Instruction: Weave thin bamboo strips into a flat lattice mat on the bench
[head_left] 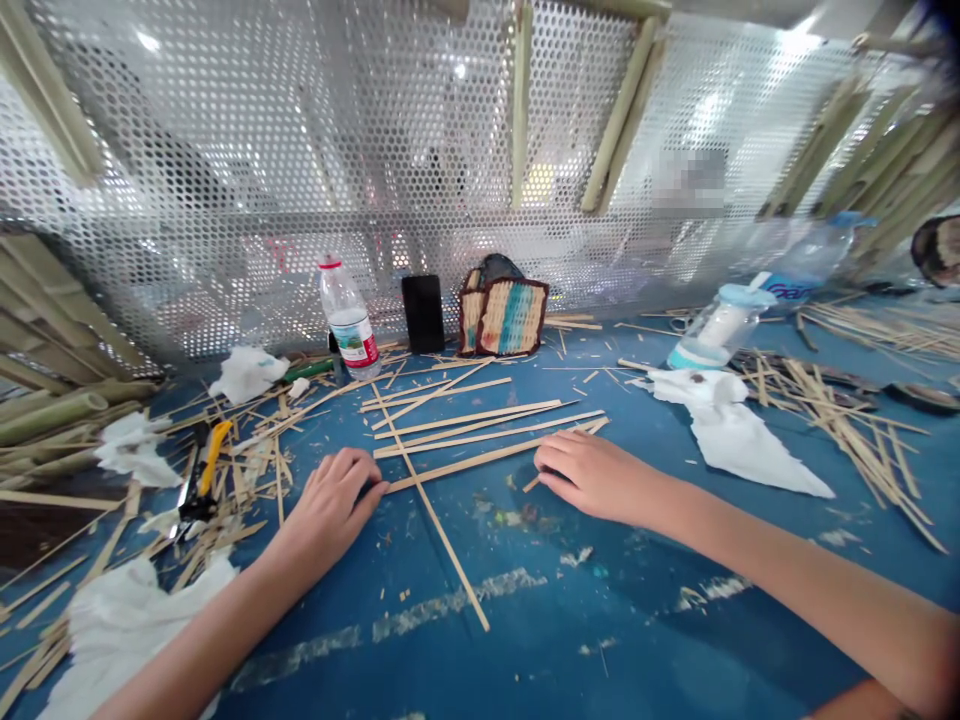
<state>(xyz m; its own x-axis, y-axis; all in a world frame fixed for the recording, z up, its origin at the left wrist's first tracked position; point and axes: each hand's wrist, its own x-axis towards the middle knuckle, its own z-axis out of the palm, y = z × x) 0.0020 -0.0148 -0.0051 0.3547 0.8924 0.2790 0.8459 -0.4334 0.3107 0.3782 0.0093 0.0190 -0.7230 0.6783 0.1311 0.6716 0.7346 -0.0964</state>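
Both my hands rest on a blue table (525, 620) among thin bamboo strips. My left hand (330, 500) lies palm down, fingers curled loosely, its fingertips at the near end of a long bamboo strip (465, 462). My right hand (592, 470) lies palm down on the other side, fingers bent together and touching the same strip near a short sliver. Several more strips (480, 420) lie side by side just beyond the hands. One long thin strip (431, 510) crosses them and runs toward me.
A perforated metal screen (375, 150) walls the back. Against it stand a water bottle (349, 320), a black phone (423, 313) and a small woven pouch (502, 315). Crumpled tissues (739, 430), a yellow-handled cutter (202, 470), bamboo scraps and bamboo poles (52, 410) lie around.
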